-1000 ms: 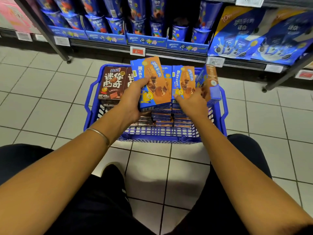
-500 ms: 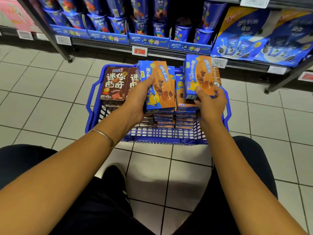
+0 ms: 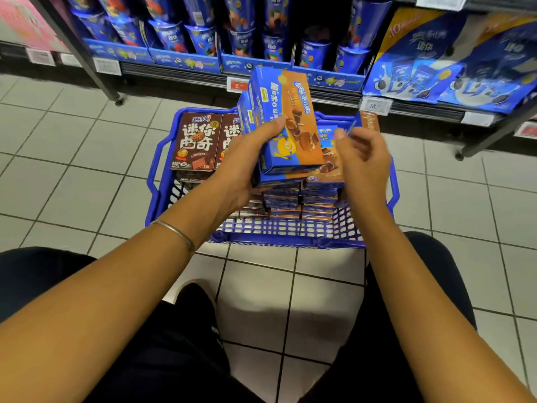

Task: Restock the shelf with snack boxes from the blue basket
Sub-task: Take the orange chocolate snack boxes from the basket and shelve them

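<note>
Since the earlier frame the blue-and-orange cardboard snack box (image 3: 290, 123) has passed from the right hand onto the small pile in the left hand, and the right hand has dropped back over the basket.

At the left of the blue plastic lattice basket (image 3: 279, 232), glossy brown cardboard boxes (image 3: 196, 144) lie face up on their stack. Just beside them the left hand (image 3: 247, 164) grips the pile of at least two blue-and-orange boxes. Its thumb presses the top face and its fingers are curled underneath, above the basket's middle. The boxes are flat, sharp-edged and slick-printed, so I judge they could slide on one another if the grip slackens.

The top box's long axis runs away from the person toward the metal shelf (image 3: 180, 69) — the shelf lies ahead of this hand, beyond the basket's far rim. The left hand carries the load, so the coming placement likely turns on pushing it forward along that axis.

Below the pile, flat blue-and-orange boxes in stacks (image 3: 319, 199) fill the basket. To the right, the right hand (image 3: 364, 161) hovers with loosely curled fingers and holds nothing that I can see. The narrow end of an upright orange box (image 3: 368, 122) shows just behind its fingertips — whether they touch is too blurred to tell. Farther right, soft shiny blue bags (image 3: 436, 62) lean on the shelf.
</note>
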The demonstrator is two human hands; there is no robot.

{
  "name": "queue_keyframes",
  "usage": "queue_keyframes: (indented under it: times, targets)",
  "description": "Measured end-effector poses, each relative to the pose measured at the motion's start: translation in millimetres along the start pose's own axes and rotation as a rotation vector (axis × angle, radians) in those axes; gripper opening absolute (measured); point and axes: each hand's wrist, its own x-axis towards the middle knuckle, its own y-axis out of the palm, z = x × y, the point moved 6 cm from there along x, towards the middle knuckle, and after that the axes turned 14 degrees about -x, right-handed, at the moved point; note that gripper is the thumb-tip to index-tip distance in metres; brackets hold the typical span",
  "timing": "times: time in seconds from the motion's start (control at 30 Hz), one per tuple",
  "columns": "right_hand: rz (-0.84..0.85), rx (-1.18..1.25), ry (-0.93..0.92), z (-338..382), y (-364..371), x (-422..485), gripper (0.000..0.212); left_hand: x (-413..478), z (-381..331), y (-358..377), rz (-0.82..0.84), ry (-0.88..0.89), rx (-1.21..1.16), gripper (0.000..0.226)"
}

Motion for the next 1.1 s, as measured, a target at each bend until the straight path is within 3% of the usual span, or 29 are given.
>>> queue_keyframes:
  times: [0.07,0.13,0.2,0.37,0.47,0.57,0.7,0.8,1.1]
  targets:
    - [-0.175,-0.412,0.011,-16,-24,23,0.059,-1,1,-1,0.004,-0.006,0.016,0.043]
    - [-0.096,-0.835,0.034,-35,-27,41,0.075,-1,6,-2,0.018,-0.033,0.049,0.041]
    - [0.025,-0.911,0.053,-52,-20,48,0.077,-1,10,-1,0.033,-0.068,0.067,0.042]
    - [-0.069,-0.562,0.069,-53,-33,48,0.053,1,14,-2,0.049,-0.121,0.07,0.026]
    - [-0.142,-0.132,0.128,-34,-50,40,0.048,2,13,-4,0.038,-0.125,0.075,0.021]
    - [-0.057,0.256,0.149,-11,-54,28,0.046,1,11,-4,0.019,-0.125,0.041,0.024]
    - [0.167,0.484,0.197,6,-35,7,0.013,1,9,-1,-0.005,-0.127,0.037,0.04]
    - [0.267,0.513,0.206,12,-20,-9,0.01,0,8,0,-0.014,-0.123,0.042,0.043]
    - [0.361,0.315,0.158,20,1,-26,0.039,0,7,2,0.055,-0.058,0.088,0.044]
